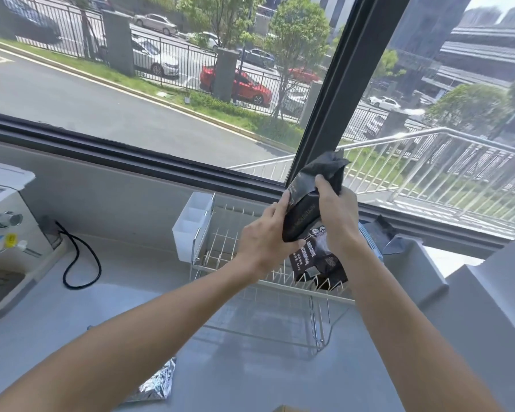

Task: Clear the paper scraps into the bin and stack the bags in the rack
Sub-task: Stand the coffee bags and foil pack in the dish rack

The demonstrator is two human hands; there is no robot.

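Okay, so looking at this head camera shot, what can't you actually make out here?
- Bin: not in the head view at all.
- Black bag: its middle is covered by the left hand and right hand.
- Second bag in the wire rack: its upper part is hidden behind the hands; its print is too small to read fully.
- Silver foil bag: partly hidden by the left forearm.
- Blue-edged bag: partly hidden behind the right wrist.

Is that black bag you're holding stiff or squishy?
Probably squishy: the black bag looks crumpled at its top where both hands, left and right, squeeze it. It may be a bit slippery, since its surface looks glossy. It seems light, held up easily.
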